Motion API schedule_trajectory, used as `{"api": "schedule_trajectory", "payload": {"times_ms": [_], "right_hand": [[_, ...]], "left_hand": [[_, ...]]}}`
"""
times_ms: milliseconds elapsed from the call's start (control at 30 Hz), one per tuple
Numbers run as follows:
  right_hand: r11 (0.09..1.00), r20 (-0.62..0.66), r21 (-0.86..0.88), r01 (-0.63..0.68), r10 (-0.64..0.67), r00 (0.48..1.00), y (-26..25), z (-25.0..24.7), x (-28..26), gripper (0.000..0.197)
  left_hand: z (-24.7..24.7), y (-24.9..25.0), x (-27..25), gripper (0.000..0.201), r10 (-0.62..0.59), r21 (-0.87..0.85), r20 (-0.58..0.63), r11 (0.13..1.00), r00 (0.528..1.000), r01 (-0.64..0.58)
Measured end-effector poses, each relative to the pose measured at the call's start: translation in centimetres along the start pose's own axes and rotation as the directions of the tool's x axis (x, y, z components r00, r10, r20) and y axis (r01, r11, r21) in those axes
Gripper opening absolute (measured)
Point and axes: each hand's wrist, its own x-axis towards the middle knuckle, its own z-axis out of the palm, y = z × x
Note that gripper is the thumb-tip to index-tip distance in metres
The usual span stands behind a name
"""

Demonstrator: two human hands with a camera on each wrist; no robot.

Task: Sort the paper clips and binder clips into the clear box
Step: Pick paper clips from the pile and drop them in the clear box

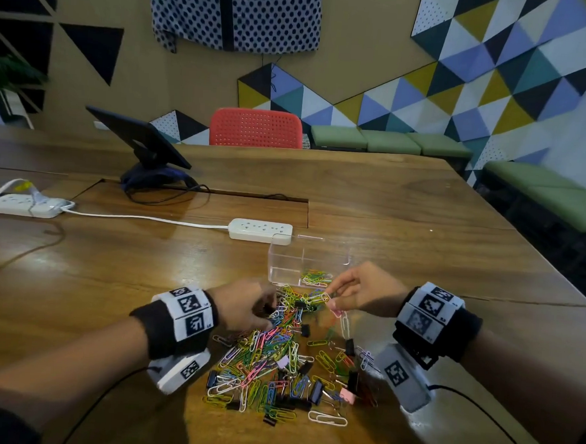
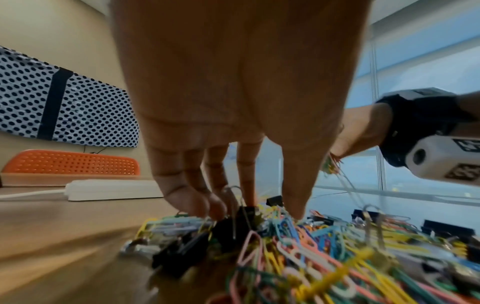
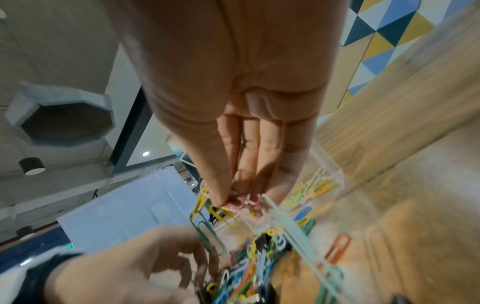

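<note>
While the right hand [image 1: 366, 291] pinches a bunch of paper clips [image 3: 233, 205] in closed fingers [image 3: 223, 185], the clear box [image 1: 308, 257] lies just beyond them; left hand [image 1: 245, 304] fingers, loosely curled, dig into the pile [image 1: 276, 365] on the table [image 1: 110, 262], grip unclear.

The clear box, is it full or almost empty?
Almost empty. The clear box has only a small heap of paper clips on its floor, and most clips are in the pile on the table.
</note>
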Motion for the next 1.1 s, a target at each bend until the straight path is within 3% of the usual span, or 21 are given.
{"api": "schedule_trajectory", "payload": {"times_ms": [233, 367, 467, 600, 700, 867, 1100], "right_hand": [[0.997, -0.021, 0.07, -0.022, 0.023, 1.0, -0.7, -0.6, 0.2, 0.015], [0.993, -0.08, 0.119, 0.015, -0.006, 0.997, -1.5, -1.3, 0.5, 0.013], [0.996, -0.188, 0.07, 0.058, -0.044, 0.981, -2.1, -2.4, 1.2, 0.013], [0.997, -0.354, -0.082, 0.016, -0.044, 0.934, -2.1, -3.5, 3.0, 0.018], [0.963, -0.404, -0.261, -0.059, -0.053, 0.913, -1.8, -3.6, 4.5, 0.014], [0.828, -0.341, -0.542, -0.144, -0.06, 0.938, -1.8, -2.7, 6.5, 0.018], [0.798, -0.274, -0.58, -0.161, -0.005, 0.962, -1.6, -2.4, 7.7, 0.017]], "left_hand": [[1.2, 1.4, -1.4, 0.054, 0.069, 0.114, -0.089, 0.992, 0.994, -0.059], [1.4, 2.2, -1.7, 0.046, 0.158, 0.21, -0.041, 0.967, 0.987, -0.146], [1.6, 2.3, -1.8, 0.046, 0.15, 0.215, -0.004, 0.966, 0.989, -0.145], [1.8, 2.2, -1.7, 0.048, 0.137, 0.209, -0.004, 0.969, 0.991, -0.134], [2.0, 2.2, -1.4, 0.045, 0.143, 0.233, -0.005, 0.963, 0.99, -0.138], [2.0, 2.5, -0.9, 0.037, 0.121, 0.259, 0.011, 0.958, 0.993, -0.12], [1.8, 2.1, -0.4, 0.023, 0.134, 0.095, -0.034, 0.987, 0.99, -0.13]]}}
